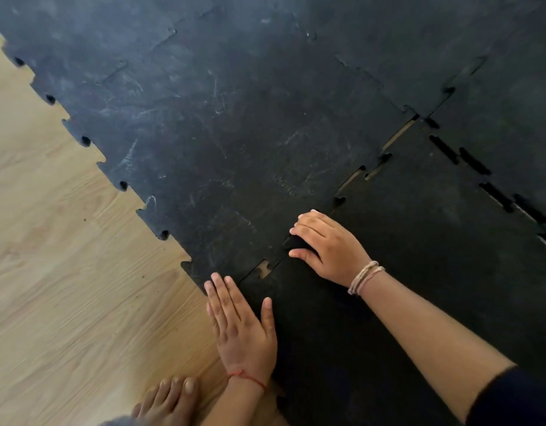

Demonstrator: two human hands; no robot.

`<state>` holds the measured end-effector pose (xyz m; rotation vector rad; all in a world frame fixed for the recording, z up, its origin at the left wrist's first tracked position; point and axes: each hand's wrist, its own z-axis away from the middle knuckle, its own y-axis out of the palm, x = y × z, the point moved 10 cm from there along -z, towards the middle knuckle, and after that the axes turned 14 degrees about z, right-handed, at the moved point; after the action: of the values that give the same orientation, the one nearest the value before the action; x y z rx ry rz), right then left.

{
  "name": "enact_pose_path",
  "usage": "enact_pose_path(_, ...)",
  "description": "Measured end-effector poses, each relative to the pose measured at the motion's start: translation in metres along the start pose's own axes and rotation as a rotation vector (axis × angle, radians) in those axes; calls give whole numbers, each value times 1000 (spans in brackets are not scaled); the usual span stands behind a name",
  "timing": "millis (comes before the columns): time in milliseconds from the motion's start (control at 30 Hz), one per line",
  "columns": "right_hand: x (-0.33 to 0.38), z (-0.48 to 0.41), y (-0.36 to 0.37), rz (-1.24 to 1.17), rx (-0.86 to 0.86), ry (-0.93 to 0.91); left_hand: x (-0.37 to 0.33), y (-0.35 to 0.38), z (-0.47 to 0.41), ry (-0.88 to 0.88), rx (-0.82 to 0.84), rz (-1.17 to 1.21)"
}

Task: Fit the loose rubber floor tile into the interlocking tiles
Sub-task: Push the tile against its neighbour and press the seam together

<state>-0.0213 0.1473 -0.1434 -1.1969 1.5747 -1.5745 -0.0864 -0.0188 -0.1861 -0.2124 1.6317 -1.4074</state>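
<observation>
On the pale wood-grain floor (pixel 50 302), a field of matte black interlocking tiles (pixel 234 118) spreads, scuffed with chalky grey streaks, its outer edge cut in jigsaw tabs and round notches. Against the near right side of that field lies the loose rubber tile (pixel 419 241), darker and cleaner, its toothed edges only partly seated: slivers of wood show through the seams. The left hand (pixel 242 330) lies flat at the tile's near corner, fingers (pixel 222 296) straight and pressed together, thumb apart. The right hand (pixel 330 247) presses on the seam, fingers (pixel 308 229) curled down; cord bracelets (pixel 365 276) wrap its wrist. A bare foot (pixel 170 401) rests on the wood beside the tile.
</observation>
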Motion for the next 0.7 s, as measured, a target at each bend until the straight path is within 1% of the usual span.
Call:
enact_pose_path(100,-5,-6,-1,-47,-3,0,-6,7,-1,26,38,11)
enact_pose_path(200,-9,-11,-4,-21,-49,-19,-6,6,-2,21,32,-6)
enact_pose_path(300,-28,-16,-14,84,-117,28,-8,6,-2,28,42,-10)
enact_pose_path(400,-40,-13,-14,120,-113,131,-9,4,-2,35,44,16)
enact_pose_path(467,-63,-7,-15,142,-95,305,-10,3,-3,38,40,22)
enact_pose_path(500,-83,-4,-16,151,-72,425,-11,4,-3,44,44,24)
enact_pose_path(567,-138,10,-17,165,21,704,-11,5,-3,51,47,39)
enact_pose_path(633,-194,26,-23,178,104,941,-9,5,-3,28,21,60)
enact_pose_path(700,-235,36,-26,157,182,1089,-12,6,-3,-3,-9,57)
